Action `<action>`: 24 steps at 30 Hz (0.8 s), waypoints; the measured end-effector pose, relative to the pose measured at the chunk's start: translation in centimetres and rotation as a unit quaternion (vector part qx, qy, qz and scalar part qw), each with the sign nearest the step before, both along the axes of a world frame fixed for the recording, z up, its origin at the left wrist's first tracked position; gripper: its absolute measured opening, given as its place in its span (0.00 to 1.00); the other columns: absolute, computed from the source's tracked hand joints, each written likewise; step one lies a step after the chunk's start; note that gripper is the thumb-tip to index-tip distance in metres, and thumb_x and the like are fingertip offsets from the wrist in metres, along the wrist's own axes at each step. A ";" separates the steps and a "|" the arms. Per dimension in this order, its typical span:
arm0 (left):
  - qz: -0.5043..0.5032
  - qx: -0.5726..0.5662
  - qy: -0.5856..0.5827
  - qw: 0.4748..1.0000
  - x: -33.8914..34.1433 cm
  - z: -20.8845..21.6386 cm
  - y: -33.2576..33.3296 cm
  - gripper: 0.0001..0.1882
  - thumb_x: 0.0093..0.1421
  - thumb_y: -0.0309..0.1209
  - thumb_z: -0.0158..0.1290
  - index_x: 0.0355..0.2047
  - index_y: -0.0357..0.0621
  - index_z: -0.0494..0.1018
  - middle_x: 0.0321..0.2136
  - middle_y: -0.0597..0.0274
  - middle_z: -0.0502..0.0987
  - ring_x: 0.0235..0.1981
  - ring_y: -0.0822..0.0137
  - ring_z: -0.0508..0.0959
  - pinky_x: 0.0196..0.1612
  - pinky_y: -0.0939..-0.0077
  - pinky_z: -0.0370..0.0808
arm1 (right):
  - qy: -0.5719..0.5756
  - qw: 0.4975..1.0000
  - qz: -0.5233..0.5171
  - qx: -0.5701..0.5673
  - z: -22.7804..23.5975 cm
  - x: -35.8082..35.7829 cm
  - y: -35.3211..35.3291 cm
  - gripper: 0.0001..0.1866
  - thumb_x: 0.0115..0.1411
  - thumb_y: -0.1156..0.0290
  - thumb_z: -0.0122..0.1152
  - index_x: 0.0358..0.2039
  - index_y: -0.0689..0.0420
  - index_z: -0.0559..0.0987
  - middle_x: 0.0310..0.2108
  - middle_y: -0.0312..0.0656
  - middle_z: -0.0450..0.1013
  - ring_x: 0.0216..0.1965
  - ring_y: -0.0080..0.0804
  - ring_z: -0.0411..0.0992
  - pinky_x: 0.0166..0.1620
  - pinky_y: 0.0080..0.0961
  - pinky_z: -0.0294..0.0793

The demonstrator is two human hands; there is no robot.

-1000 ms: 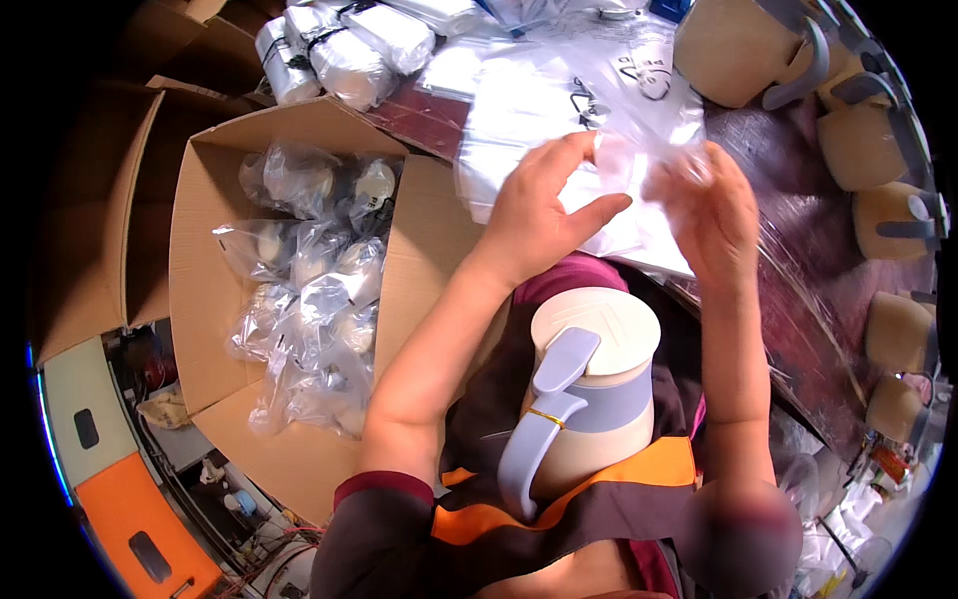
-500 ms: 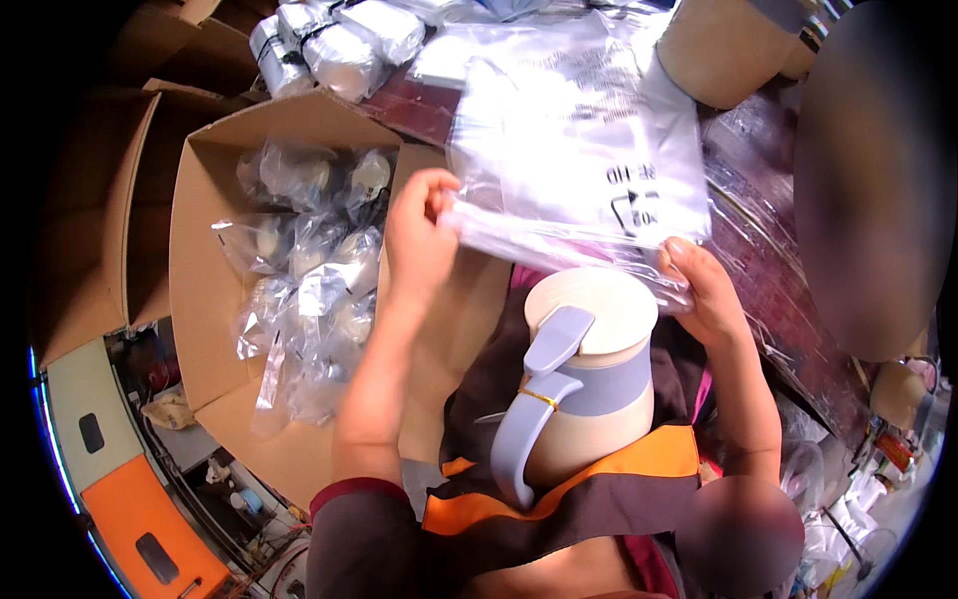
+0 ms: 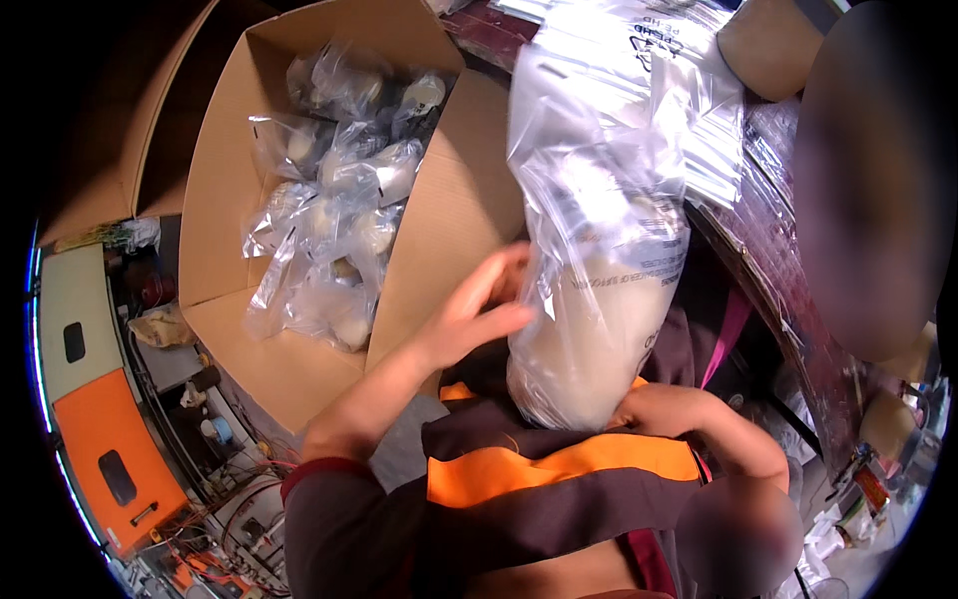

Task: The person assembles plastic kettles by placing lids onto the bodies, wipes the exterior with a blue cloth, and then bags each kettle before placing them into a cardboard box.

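A beige thermal jug [image 3: 589, 319] sits inside a clear plastic bag [image 3: 569, 130], its base near my apron and its upper part toward the table. The bag's far end stands up loosely beyond the jug; the jug's lid and handle are hard to make out through it. My right hand [image 3: 659, 407] holds the jug low on its right side, with the fingertips hidden behind it. On the left, my left hand [image 3: 489, 311] is beside the bag, thumb and fingers apart, the fingertips close to the plastic.
An open cardboard box [image 3: 284, 364] at my left holds several bagged jugs [image 3: 344, 180]. Flat plastic bags [image 3: 704, 130] lie on the dark red table [image 3: 763, 260], near a tan container [image 3: 763, 50]. An orange panel [image 3: 120, 454] stands at lower left.
The jug, uncovered on my lap before, is now inside the bag. My right hand has come down to the jug's base; my left has let go of the bag's edge and moved lower.
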State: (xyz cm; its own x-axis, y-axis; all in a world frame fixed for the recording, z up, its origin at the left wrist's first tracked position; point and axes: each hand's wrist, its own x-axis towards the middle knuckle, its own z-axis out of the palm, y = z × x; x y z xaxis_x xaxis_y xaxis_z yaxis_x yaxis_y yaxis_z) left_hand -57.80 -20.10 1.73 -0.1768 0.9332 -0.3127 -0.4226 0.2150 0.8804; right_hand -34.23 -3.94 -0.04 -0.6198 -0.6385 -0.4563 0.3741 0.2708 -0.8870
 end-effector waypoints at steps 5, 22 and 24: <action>0.102 -0.041 0.080 0.991 -1.1 0.2 4.4 0.14 0.57 0.33 0.54 0.41 0.40 0.71 0.21 0.72 0.71 0.18 0.80 0.68 0.21 0.83 0.67 | -0.007 0.998 0.070 -0.004 2.4 -3.0 -0.8 0.12 0.59 0.64 0.53 0.38 0.57 0.78 0.34 0.47 0.75 0.37 0.43 0.73 0.40 0.31 0.71; 0.714 -0.234 0.192 0.631 -31.7 -17.2 -31.4 0.18 0.58 0.42 0.55 0.37 0.38 0.74 0.22 0.66 0.74 0.26 0.70 0.73 0.34 0.78 0.70 | -0.086 0.899 -0.428 0.031 -0.9 -3.1 -1.3 0.09 0.61 0.74 0.52 0.42 0.61 0.75 0.39 0.35 0.73 0.43 0.23 0.70 0.49 0.18 0.67; 0.647 -0.262 0.110 0.708 -30.1 -19.3 -27.2 0.18 0.57 0.40 0.55 0.40 0.38 0.73 0.24 0.64 0.74 0.27 0.70 0.73 0.36 0.79 0.70 | -0.098 0.883 -0.458 0.017 -1.4 -2.2 -0.9 0.10 0.61 0.74 0.53 0.42 0.62 0.75 0.39 0.36 0.73 0.43 0.23 0.70 0.50 0.19 0.67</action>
State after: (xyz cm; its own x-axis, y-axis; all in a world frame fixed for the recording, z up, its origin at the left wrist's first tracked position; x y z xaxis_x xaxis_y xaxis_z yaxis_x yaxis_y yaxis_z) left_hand -87.92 -47.27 -17.54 -0.8753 -0.2879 -0.3884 -0.4297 0.0950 0.8980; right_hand -36.41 -4.83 -1.40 -0.7766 0.1066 -0.6209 0.5951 -0.1992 -0.7786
